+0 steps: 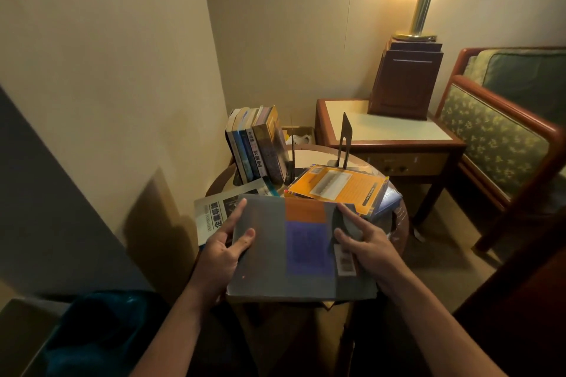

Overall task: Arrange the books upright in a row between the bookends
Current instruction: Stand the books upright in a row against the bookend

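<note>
The left hand (pixel 223 251) grips the gray book (pixel 266 254) at its left edge, thumb on the cover. The right hand (pixel 364 251) holds the right edge. Beyond the left hand, upright books (pixel 257 147) stand in a row. Beyond the right hand lies an orange book (pixel 337 190), with a bookend (pixel 344 144) behind it.
</note>
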`<state>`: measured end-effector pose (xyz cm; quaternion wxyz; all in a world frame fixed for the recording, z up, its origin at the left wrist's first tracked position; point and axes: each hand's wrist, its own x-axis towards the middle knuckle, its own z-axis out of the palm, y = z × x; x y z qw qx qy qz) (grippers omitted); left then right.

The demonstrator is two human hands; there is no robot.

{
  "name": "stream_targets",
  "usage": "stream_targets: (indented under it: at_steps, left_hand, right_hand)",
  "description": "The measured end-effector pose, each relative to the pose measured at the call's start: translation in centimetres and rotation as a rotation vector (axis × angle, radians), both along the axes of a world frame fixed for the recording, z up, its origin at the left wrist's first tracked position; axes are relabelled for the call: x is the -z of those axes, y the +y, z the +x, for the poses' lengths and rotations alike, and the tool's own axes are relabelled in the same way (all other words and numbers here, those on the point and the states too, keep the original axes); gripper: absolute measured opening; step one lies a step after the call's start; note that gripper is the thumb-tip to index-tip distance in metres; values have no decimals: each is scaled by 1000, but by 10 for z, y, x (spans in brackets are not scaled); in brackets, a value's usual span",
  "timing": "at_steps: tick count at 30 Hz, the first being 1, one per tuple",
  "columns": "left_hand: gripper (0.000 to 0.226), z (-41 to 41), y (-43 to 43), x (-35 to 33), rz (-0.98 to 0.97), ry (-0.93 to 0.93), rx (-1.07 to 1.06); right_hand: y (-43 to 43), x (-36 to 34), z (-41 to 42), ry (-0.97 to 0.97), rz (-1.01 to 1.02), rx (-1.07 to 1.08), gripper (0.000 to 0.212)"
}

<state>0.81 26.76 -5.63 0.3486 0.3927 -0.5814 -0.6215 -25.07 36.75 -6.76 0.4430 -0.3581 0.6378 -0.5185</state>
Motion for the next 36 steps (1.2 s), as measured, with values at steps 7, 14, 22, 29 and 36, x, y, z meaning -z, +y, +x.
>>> stream_targets:
  at_steps: [7,14,22,29,36]
  left_hand:
    - [96,-14,-15,6,-40,-28,-18]
    - [103,-35,-27,17,175,231,-69]
    - [71,-44,-43,8,263,197,-24]
    - [76,-49,-46,-5,71,5,93]
    - [62,-72,-30,-25,-261,-94,187]
  right_hand:
    - [-26,-52,-18,100,-168,-81,58]
    - [-52,-88,-28,640,-306,-203,68]
    - [-69,-109,-36,873,-383,-195,69]
    - [-83,-114,-26,979,-473,-216,58]
    - [-90,-102,-20,1178,-447,-341,51]
